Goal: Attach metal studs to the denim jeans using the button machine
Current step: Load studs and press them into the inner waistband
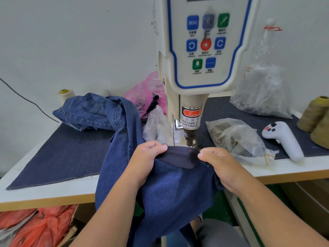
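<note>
Dark blue denim jeans (170, 191) drape over the table's front edge, the rest piled at the back left. My left hand (144, 161) pinches a folded edge of the jeans on the left, and my right hand (220, 166) grips the same edge on the right. Between them the fabric is stretched flat just below the brass punch head (190, 138) of the cream button machine (199, 50). A red laser dot (190, 150) lies on the fabric. No metal stud is visible on the denim.
Clear plastic bags of small metal parts (238, 139) lie right of the machine, with a bigger bag (263, 93) behind. A white handheld controller (283, 139), thread cones (315, 118), a pink bag (147, 91) and a dark denim mat (67, 154) sit on the table.
</note>
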`<action>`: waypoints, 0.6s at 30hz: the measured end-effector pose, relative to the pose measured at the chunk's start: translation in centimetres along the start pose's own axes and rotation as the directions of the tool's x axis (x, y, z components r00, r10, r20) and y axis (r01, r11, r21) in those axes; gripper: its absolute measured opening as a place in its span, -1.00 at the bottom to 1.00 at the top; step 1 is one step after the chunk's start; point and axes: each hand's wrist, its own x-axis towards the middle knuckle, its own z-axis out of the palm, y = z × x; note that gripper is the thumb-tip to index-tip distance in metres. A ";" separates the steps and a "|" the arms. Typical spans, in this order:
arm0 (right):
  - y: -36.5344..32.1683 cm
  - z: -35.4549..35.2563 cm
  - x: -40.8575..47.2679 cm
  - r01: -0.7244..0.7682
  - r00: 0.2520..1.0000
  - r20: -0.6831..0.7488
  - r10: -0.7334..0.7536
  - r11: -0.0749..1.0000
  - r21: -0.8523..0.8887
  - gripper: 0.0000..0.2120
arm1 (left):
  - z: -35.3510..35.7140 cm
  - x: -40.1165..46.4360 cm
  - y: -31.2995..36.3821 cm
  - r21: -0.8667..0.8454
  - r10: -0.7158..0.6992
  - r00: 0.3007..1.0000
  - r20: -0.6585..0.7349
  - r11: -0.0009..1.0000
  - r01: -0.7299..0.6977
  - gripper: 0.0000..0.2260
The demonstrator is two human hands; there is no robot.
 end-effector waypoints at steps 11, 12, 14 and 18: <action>-0.2 0.2 -0.1 0.021 1.000 -0.015 -0.021 1.000 0.012 -0.71 | 0.0 0.0 -0.2 -0.023 0.006 1.000 0.014 1.000 -0.006 -0.75; -0.2 0.2 -0.1 0.024 1.000 -0.016 -0.024 1.000 0.016 -0.71 | 0.0 0.0 -0.2 -0.024 0.006 1.000 0.016 1.000 -0.005 -0.75; -0.1 0.1 -0.1 0.024 1.000 -0.014 -0.024 1.000 0.013 -0.70 | 0.0 0.1 -0.2 -0.030 0.002 1.000 0.020 1.000 -0.002 -0.75; 0.0 0.0 0.0 0.022 1.000 -0.008 -0.022 1.000 0.006 -0.67 | 0.0 0.1 -0.2 -0.031 -0.002 1.000 0.017 1.000 0.003 -0.76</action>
